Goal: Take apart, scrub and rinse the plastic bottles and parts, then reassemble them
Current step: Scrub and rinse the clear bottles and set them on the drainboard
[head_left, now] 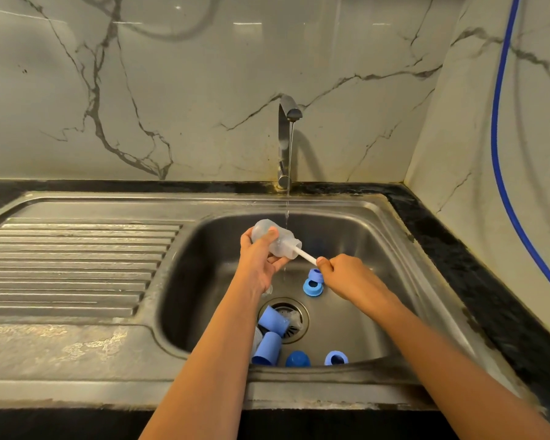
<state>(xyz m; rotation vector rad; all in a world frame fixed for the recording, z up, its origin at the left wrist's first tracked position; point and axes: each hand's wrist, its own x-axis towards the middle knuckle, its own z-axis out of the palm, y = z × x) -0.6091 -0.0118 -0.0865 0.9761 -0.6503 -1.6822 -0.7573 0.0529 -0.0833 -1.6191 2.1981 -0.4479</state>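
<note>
Nearest to me, at the front of the sink (185,296), lie loose blue parts: two cups (267,349), a round cap (297,358) and a ring (335,357). One cup lies partly on the drain (296,328). A little further, both hands work above the basin. The left hand (259,258) has its fingers and thumb closed around the clear bottle (275,241). The right hand (346,277) grips the end of a white brush handle (307,256) with curled fingers, just above two more blue rings (312,287). The bottle lies slanted, its base up and to the left, its mouth down and to the right, so its long axis points straight at the right hand and is in line with the handle, which enters the mouth. I think the scrubbing stroke must follow this line. Behind, the tap (286,138) runs a thin stream just beside the bottle's neck.
</note>
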